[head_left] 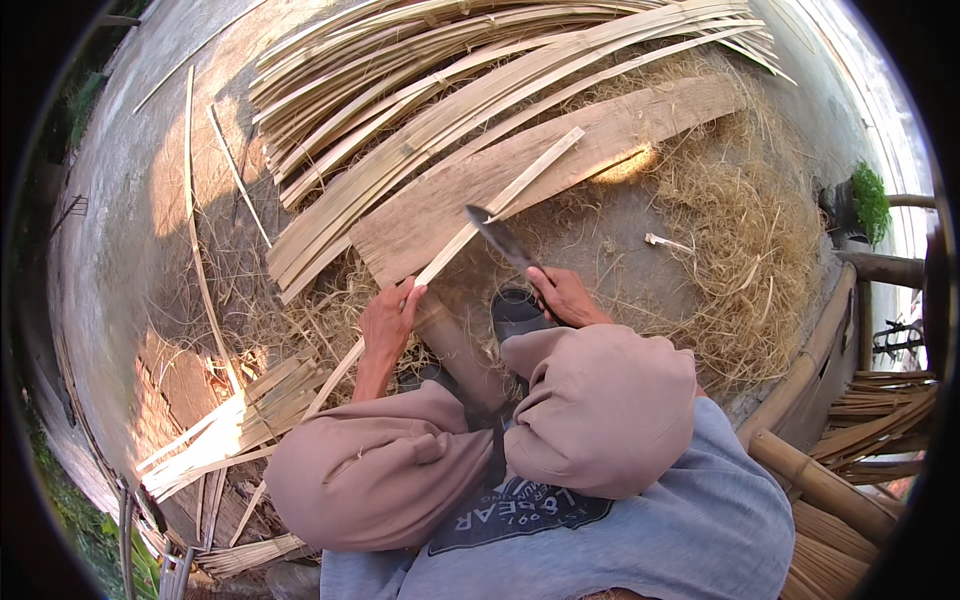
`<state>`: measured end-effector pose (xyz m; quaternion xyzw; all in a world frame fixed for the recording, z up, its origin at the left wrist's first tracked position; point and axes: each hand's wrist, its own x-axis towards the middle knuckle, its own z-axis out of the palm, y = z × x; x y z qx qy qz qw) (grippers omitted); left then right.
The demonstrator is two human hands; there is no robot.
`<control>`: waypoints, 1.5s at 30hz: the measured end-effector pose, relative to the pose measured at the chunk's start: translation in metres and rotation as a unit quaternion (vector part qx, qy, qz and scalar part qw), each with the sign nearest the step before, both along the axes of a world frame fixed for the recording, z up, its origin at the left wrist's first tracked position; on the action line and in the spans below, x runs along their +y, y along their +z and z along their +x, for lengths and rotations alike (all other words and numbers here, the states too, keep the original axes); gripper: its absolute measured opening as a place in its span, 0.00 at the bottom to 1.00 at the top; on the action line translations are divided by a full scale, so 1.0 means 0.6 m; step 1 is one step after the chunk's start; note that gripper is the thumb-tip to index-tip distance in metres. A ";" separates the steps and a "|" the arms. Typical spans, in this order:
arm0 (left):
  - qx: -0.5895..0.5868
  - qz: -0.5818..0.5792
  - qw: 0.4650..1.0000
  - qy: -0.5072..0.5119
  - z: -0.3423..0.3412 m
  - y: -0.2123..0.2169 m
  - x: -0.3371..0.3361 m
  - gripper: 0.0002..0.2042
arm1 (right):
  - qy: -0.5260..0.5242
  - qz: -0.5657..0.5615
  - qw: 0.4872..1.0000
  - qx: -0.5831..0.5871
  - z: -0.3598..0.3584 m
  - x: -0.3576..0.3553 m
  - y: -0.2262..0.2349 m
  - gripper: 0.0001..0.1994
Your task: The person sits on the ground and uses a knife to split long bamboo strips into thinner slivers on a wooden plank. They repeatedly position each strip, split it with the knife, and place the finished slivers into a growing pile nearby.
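A long pale bamboo strip (pixel 532 176) slants from beside my left knee up to the far right, and my left hand (pixel 387 318) is closed around it. In my right hand (pixel 566 298) is a knife (pixel 503 238) with a dark, broad blade, its tip resting against or just over the strip. Under the strip's far part lies a wide flat wooden board (pixel 440 220). Between my feet a thick round wooden piece (pixel 458 350) runs toward the board. Part of a dark shoe (pixel 517 312) shows beside my right hand.
Beyond the board lies a big pile of split bamboo strips (pixel 400 90). Curly shavings (pixel 740 260) heap up on the right. More strips (pixel 250 420) lie at my left. Bamboo poles (pixel 820 480) and a green plant (pixel 870 203) stand along the right side.
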<state>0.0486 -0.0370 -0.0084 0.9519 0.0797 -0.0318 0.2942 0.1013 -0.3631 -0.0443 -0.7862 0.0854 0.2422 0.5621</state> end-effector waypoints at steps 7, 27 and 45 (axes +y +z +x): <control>0.050 -0.042 0.998 0.020 0.000 -0.005 -0.002 0.17 | -0.093 0.018 0.994 0.050 0.032 -0.028 -0.002 0.26; 0.031 -0.019 0.999 -0.007 -0.015 -0.009 -0.012 0.14 | -0.047 -0.007 0.999 0.012 0.055 -0.018 0.031 0.26; 0.002 -0.035 0.999 -0.001 -0.009 -0.018 -0.007 0.16 | 0.103 -0.073 0.992 0.003 0.043 -0.033 0.052 0.27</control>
